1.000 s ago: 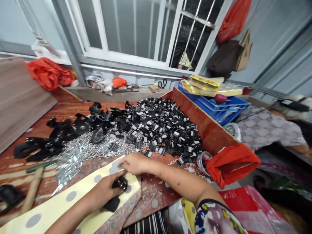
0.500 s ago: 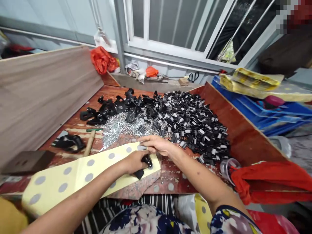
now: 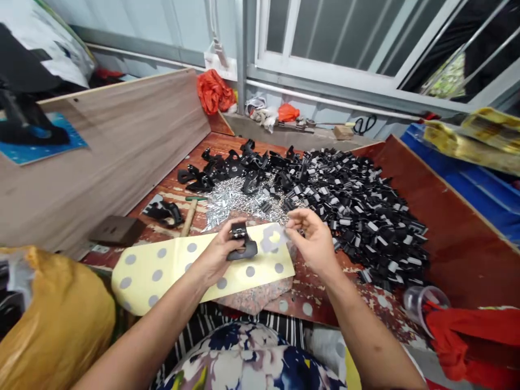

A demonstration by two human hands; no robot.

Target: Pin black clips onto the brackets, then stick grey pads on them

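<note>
My left hand (image 3: pixel 219 250) is closed around a black plastic clip (image 3: pixel 242 244), held above a pale yellow sticker sheet (image 3: pixel 170 271) with rows of grey dots. To its right, my right hand (image 3: pixel 313 246) has thumb and forefinger pinched at the edge of a thin grey sticker (image 3: pixel 268 238). That piece hangs over the sheet's right end, and a yellow patch shows in its middle. The sheet lies on a stone slab (image 3: pixel 260 299) at the table's front edge. Past my hands sits a heap of silvery metal pins (image 3: pixel 227 197).
Black clips (image 3: pixel 227 162) lie at the back, and a large pile of small black parts (image 3: pixel 365 216) fills the right. A hammer (image 3: pixel 189 216) and a brown block (image 3: pixel 116 236) are at left. Wooden boards (image 3: pixel 142 124) wall the table. A clear cup (image 3: pixel 424 303) stands front right.
My left hand has lifted the black clip off the sheet and turned it. My right hand has moved right, away from the left, with the grey sticker. The view has swung left.
</note>
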